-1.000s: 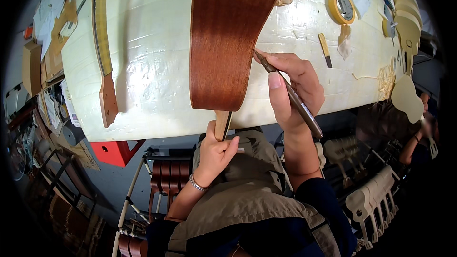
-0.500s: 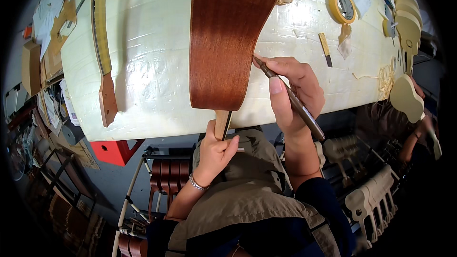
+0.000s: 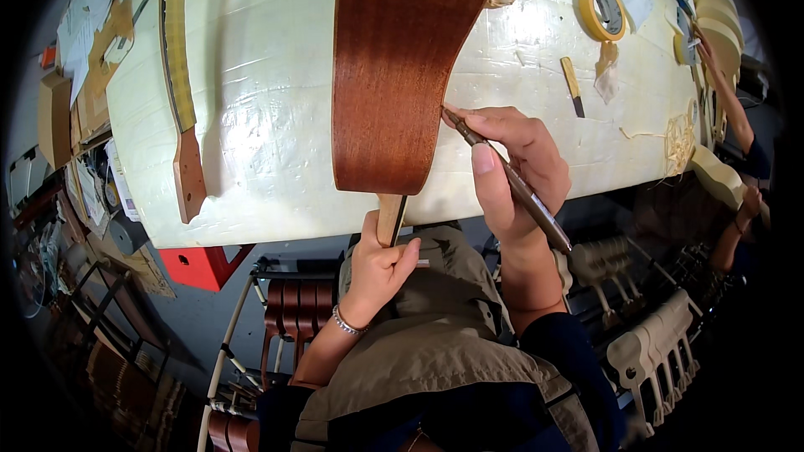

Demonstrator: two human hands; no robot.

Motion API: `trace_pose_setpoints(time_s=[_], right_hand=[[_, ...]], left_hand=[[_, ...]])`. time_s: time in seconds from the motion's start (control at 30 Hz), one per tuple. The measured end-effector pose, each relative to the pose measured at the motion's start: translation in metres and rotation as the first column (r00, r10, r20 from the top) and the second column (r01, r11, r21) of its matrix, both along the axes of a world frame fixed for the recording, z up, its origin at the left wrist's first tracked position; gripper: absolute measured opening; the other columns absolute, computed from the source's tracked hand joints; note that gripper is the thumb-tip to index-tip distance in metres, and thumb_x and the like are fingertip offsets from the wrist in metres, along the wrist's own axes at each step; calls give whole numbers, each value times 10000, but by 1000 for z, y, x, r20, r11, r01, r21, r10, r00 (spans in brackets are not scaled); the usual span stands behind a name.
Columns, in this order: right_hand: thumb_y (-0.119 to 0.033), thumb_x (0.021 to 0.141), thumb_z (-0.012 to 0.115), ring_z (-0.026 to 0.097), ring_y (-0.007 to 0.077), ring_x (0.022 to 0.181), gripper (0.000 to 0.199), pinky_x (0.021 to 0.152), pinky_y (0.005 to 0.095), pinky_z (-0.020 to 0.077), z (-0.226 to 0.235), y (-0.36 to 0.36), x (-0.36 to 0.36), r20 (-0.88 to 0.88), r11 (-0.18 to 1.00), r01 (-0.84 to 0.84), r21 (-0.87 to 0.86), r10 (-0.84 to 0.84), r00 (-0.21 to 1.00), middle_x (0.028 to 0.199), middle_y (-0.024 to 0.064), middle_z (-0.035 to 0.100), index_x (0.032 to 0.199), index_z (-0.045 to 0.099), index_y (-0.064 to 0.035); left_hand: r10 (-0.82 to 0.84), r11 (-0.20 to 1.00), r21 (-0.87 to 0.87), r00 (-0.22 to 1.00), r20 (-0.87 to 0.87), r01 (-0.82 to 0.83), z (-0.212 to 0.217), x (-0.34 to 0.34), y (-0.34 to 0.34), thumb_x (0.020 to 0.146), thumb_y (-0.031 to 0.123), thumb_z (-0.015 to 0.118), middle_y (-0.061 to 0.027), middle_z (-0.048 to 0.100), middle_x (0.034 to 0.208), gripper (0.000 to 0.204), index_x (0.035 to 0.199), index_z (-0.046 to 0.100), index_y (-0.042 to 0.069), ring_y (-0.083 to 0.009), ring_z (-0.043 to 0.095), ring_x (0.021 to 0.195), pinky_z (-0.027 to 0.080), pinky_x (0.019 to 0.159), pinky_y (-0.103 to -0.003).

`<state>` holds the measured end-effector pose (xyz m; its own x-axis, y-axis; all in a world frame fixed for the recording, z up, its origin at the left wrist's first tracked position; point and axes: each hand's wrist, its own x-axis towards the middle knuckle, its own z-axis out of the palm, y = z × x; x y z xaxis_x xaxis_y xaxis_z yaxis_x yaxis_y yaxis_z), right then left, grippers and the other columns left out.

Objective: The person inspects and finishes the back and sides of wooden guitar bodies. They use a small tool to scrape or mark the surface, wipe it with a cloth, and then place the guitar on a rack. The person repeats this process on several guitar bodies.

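A brown wooden ukulele (image 3: 394, 75) rests with its side toward me over the near edge of the white-covered bench. Below its body, the pale neck (image 3: 389, 216) with a dark fretboard edge is wrapped by the fingers of my left hand (image 3: 378, 269). My right hand (image 3: 526, 166) pinches a brown marker pen (image 3: 536, 208) between thumb and fingers. The pen's tip meets the right-hand edge of the ukulele body, close to its waist. The far part of the body runs out of the picture at the top.
At left lies another instrument with a tape-covered fretboard (image 3: 178, 50). A yellow tape roll (image 3: 601, 12), a small wood-handled blade (image 3: 572, 84) and string (image 3: 680, 142) lie to the right. Racks of pale bodies (image 3: 649, 360) stand below; a co-worker's arm (image 3: 727, 92) reaches in at far right.
My right hand has slid the pen tip slightly nearer to me along the body's edge. The left hand holds still. At far right, the co-worker's arm has reached up and the pale body has tilted.
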<state>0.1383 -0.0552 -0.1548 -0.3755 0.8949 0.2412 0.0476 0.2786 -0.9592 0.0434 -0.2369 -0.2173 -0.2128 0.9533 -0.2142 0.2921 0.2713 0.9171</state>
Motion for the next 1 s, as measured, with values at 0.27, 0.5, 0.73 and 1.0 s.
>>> trace_pose_setpoints(time_s=[0.27, 0.5, 0.73, 1.0], right_hand=[[34, 778, 533, 633, 240, 854, 181, 785, 317, 489, 26, -24, 16, -43, 994, -41, -98, 37, 998, 941, 205, 637, 953, 573, 55], [-31, 845, 526, 557, 134, 739, 146, 701, 240, 445, 63, -48, 34, -56, 967, 103, -235, -119, 991, 805, 77, 549, 979, 527, 27], [-205, 879, 480, 595, 174, 820, 280, 723, 283, 443, 75, -47, 49, -243, 896, -248, -369, 165, 956, 899, 126, 595, 1005, 527, 40], [-332, 889, 379, 576, 200, 641, 431, 645, 303, 451, 94, -25, 68, -360, 704, -578, -414, 456, 814, 739, 116, 539, 798, 578, 39]], left_hand=[[54, 994, -99, 996, 66, -47, 4, -18, 0, 813, 201, 641, -142, 538, 986, 238, 632, 650, 48, -292, 582, 698, 460, 621, -347], [139, 986, 146, 891, -433, -83, 0, -50, 6, 803, 151, 645, -126, 569, 1027, 246, 632, 638, -25, -293, 530, 910, 455, 725, -329], [480, 851, 338, 856, -193, -401, 62, -36, 2, 863, 131, 554, -111, 544, 954, 326, 594, 558, -54, -248, 490, 883, 418, 694, -302], [292, 840, 419, 938, 187, -345, 120, 11, 36, 971, 221, 393, -67, 497, 803, 469, 564, 443, -8, -41, 370, 521, 285, 444, -192]])
